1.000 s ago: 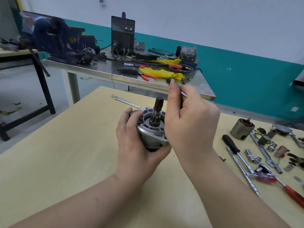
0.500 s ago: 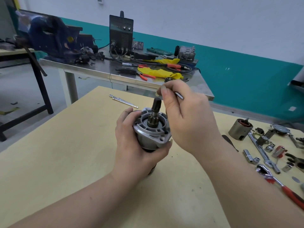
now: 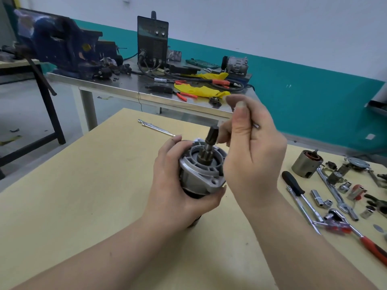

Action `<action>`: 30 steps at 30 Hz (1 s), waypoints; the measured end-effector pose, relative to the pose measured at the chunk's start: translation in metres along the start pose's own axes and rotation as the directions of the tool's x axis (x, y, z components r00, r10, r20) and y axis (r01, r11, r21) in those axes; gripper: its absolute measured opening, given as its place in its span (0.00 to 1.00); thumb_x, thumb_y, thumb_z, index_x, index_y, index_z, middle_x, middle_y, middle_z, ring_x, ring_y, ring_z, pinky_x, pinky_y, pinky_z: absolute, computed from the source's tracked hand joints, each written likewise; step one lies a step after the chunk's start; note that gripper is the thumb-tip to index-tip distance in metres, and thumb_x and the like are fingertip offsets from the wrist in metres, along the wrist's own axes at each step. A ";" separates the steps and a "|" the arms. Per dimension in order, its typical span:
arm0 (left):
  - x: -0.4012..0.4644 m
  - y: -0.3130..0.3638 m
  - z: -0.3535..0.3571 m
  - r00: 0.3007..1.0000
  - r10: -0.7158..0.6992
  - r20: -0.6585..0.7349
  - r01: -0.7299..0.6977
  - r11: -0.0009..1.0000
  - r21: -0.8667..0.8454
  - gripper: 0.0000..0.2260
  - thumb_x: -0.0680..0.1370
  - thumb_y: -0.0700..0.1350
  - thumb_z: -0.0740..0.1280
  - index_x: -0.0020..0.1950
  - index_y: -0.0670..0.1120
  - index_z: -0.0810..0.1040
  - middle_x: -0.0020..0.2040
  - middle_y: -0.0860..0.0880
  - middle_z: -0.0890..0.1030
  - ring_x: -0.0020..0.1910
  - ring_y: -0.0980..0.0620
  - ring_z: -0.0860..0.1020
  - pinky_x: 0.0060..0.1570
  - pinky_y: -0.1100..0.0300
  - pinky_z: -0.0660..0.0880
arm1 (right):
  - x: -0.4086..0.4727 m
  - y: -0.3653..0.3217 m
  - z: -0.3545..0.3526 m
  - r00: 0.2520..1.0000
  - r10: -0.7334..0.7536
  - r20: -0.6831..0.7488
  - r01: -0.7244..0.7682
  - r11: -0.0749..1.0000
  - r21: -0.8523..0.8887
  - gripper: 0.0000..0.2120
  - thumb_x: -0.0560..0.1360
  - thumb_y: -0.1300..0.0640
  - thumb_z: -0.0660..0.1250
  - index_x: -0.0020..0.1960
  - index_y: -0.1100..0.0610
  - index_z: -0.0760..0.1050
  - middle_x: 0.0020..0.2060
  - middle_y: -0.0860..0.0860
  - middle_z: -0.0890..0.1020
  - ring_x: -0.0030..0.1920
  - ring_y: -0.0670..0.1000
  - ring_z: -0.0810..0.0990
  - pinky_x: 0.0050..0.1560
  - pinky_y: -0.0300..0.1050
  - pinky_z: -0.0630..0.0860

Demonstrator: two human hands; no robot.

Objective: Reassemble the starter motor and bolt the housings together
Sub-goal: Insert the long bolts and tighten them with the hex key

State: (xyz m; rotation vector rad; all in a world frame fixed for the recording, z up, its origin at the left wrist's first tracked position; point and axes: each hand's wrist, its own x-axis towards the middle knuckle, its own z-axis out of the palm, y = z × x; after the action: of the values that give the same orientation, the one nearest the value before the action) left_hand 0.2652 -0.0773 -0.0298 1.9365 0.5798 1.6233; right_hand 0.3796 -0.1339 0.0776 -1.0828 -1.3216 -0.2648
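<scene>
head view: the left hand (image 3: 178, 189) is wrapped around the starter motor (image 3: 201, 174), fingers and thumb clamped on its body, holding it above the wooden bench (image 3: 83, 195) near the middle of the frame. the motor's grey front housing (image 3: 206, 166) faces up, and the dark splined shaft (image 3: 209, 143) sticks out of it, tilted slightly to the right. the right hand (image 3: 251, 155) sits just beside the shaft on its right, thumb and fingers pinching a thin metal bolt (image 3: 256, 125); only a short bit of the bolt shows past the fingers, so its lower end cannot be made out.

on the bench to the right lie loose tools and parts: a black-handled driver (image 3: 293, 183), a ratchet with a red handle (image 3: 368, 243), sockets (image 3: 318, 198) and a cylindrical field housing (image 3: 306, 164). another long bolt (image 3: 157, 128) lies on the far part of the bench, well apart from the hands.

behind stands a steel bench (image 3: 117, 88) carrying a blue vise (image 3: 60, 45), a black welder box (image 3: 152, 39), yellow gloves (image 3: 201, 90) and red-handled pliers (image 3: 184, 95).
</scene>
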 end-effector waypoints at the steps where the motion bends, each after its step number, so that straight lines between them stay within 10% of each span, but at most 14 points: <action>1: 0.000 0.001 0.001 1.000 0.006 -0.010 -0.006 1.000 0.005 0.42 0.64 0.54 0.85 0.74 0.61 0.68 0.77 0.51 0.69 0.80 0.39 0.68 0.72 0.37 0.74 | 0.003 0.001 -0.002 0.998 -0.028 0.057 0.030 0.999 -0.021 0.15 0.87 0.57 0.57 0.63 0.63 0.80 0.37 0.43 0.79 0.35 0.50 0.81 0.37 0.51 0.79; 4: 0.002 0.001 -0.003 1.000 -0.021 -0.007 0.021 0.999 -0.038 0.42 0.64 0.54 0.84 0.73 0.66 0.67 0.76 0.52 0.70 0.80 0.39 0.69 0.73 0.37 0.73 | 0.022 -0.001 -0.014 0.925 -0.122 0.360 0.130 0.991 0.002 0.13 0.88 0.57 0.59 0.64 0.56 0.80 0.34 0.42 0.78 0.35 0.46 0.80 0.37 0.41 0.76; 6: 0.003 -0.002 -0.008 0.999 -0.038 0.021 0.039 0.997 -0.073 0.41 0.65 0.54 0.84 0.73 0.64 0.67 0.75 0.49 0.70 0.79 0.38 0.70 0.74 0.38 0.72 | 0.036 -0.005 -0.019 0.941 -0.019 0.337 -0.075 0.961 0.265 0.13 0.88 0.57 0.58 0.63 0.54 0.80 0.31 0.51 0.80 0.32 0.47 0.77 0.34 0.39 0.71; 9: 0.003 -0.006 -0.012 0.997 -0.058 0.056 0.063 0.994 -0.095 0.42 0.65 0.54 0.84 0.74 0.60 0.67 0.76 0.47 0.70 0.78 0.38 0.71 0.73 0.39 0.73 | 0.050 -0.006 -0.024 0.933 0.213 0.291 -0.358 0.649 0.672 0.16 0.89 0.56 0.53 0.65 0.58 0.78 0.30 0.52 0.79 0.30 0.52 0.72 0.32 0.46 0.62; 17: 0.006 -0.009 -0.017 0.989 -0.095 0.114 0.112 0.982 -0.153 0.43 0.65 0.52 0.85 0.75 0.54 0.67 0.75 0.44 0.72 0.74 0.40 0.75 0.72 0.43 0.75 | 0.031 0.040 -0.041 0.823 0.291 0.487 -0.566 0.471 0.676 0.14 0.85 0.50 0.60 0.56 0.57 0.81 0.28 0.52 0.74 0.27 0.50 0.69 0.30 0.43 0.68; 20: 0.005 -0.008 -0.016 0.985 -0.119 0.122 0.140 0.973 -0.184 0.42 0.66 0.50 0.85 0.75 0.52 0.68 0.73 0.44 0.74 0.73 0.38 0.76 0.71 0.41 0.76 | 0.004 0.082 -0.041 0.712 0.633 0.305 -0.693 0.704 0.157 0.13 0.88 0.51 0.59 0.51 0.52 0.80 0.27 0.50 0.75 0.27 0.48 0.70 0.30 0.44 0.66; 23: 0.005 -0.007 -0.017 0.981 -0.156 0.112 0.176 0.963 -0.206 0.42 0.65 0.51 0.85 0.75 0.55 0.69 0.72 0.48 0.77 0.73 0.41 0.77 0.69 0.42 0.78 | -0.039 0.114 -0.037 0.576 0.740 0.348 -0.593 0.671 -0.445 0.11 0.86 0.54 0.61 0.48 0.47 0.78 0.29 0.46 0.79 0.27 0.43 0.74 0.32 0.41 0.71; 30: 0.011 -0.013 -0.024 0.940 -0.339 0.038 0.325 0.853 -0.409 0.37 0.65 0.50 0.86 0.70 0.58 0.73 0.67 0.52 0.81 0.66 0.46 0.83 0.57 0.53 0.84 | -0.062 0.112 -0.026 0.471 0.716 0.515 -0.079 0.616 -0.784 0.11 0.84 0.49 0.59 0.65 0.46 0.72 0.49 0.47 0.81 0.47 0.52 0.81 0.44 0.50 0.81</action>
State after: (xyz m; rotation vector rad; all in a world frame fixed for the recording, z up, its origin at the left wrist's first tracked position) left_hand 0.2436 -0.0572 -0.0272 1.4138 0.5050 1.4219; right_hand 0.4569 -0.1202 -0.0264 -2.3658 -1.7100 0.2348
